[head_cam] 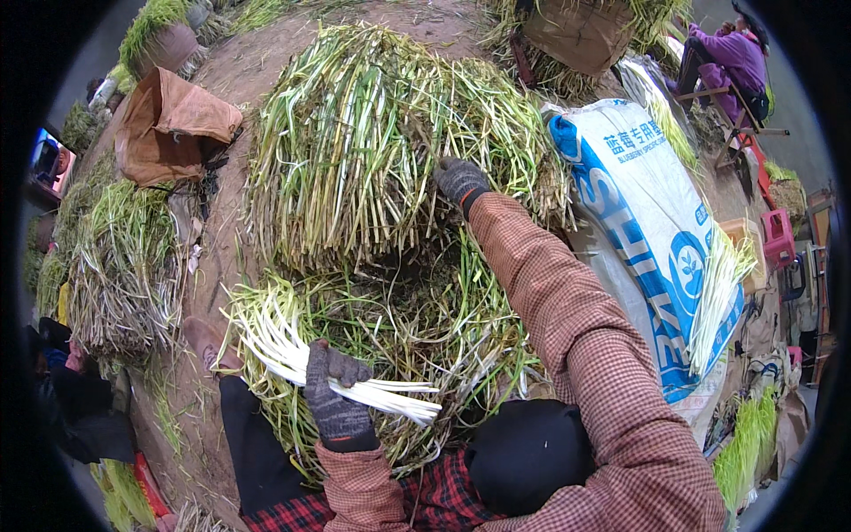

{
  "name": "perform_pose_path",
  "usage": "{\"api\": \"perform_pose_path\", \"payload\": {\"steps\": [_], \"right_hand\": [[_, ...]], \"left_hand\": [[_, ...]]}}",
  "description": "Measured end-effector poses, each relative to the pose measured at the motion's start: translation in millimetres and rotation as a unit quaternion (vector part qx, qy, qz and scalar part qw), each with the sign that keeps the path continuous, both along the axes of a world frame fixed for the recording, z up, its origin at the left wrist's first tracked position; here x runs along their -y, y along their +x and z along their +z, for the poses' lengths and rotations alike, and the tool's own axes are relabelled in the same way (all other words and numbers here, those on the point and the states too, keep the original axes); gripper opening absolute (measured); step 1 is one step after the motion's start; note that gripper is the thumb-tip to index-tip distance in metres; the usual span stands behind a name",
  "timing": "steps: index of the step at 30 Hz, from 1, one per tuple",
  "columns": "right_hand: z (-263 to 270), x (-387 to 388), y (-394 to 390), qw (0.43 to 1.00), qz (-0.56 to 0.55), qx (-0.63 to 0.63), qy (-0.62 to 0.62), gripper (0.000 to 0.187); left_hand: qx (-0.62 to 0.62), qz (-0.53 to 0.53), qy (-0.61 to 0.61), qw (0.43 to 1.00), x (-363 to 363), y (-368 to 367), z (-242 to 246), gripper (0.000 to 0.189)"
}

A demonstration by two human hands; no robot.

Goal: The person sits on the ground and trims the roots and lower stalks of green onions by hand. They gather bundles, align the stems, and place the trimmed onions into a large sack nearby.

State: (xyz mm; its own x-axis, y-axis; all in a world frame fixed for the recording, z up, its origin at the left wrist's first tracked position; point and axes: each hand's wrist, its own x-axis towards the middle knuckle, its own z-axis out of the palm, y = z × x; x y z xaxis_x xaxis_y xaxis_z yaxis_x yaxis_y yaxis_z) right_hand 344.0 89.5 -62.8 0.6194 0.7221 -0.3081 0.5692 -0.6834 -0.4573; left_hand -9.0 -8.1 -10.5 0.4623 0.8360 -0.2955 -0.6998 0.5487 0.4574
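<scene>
My left hand (338,392), in a dark grey knit glove, grips a bunch of clean white stalks (392,398) with pale yellow-green leaves low over my lap. The leaves point left and the white ends point right. My right hand (462,181), gloved alike, reaches forward to the right part of a large heap of uncleaned leafy stalks (346,153). Its fingers are against the heap and partly hidden, so whether they hold a stalk is unclear. Loose peeled leaves and stalk waste (425,312) lie between the heap and my legs.
A white and blue printed sack (651,219) lies on the right, with a bunch of white stalks (715,306) on it. An orange-brown bag (176,126) and another stalk heap (126,266) are on the left. A person in purple (728,60) sits far right, near a pink stool (778,239).
</scene>
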Motion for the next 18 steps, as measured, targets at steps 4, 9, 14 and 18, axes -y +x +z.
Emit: {"api": "perform_pose_path", "payload": {"steps": [4, 9, 14, 18], "right_hand": [[12, 22, -10, 0.994, 0.035, -0.007, 0.107, 0.037], [39, 47, -15, 0.965, 0.022, -0.096, 0.243, 0.037], [44, 70, -27, 0.97, 0.045, -0.112, 0.212, 0.038], [27, 90, -34, 0.952, 0.009, -0.169, 0.256, 0.036]], "left_hand": [[0.003, -0.002, -0.01, 1.0, 1, 2, 3, 0.021], [0.018, -0.008, -0.006, 1.0, -5, -3, 0, 0.022], [0.035, 0.002, -0.021, 0.999, -9, -7, -4, 0.022], [0.029, 0.004, -0.028, 0.999, -9, -6, -8, 0.022]]}}
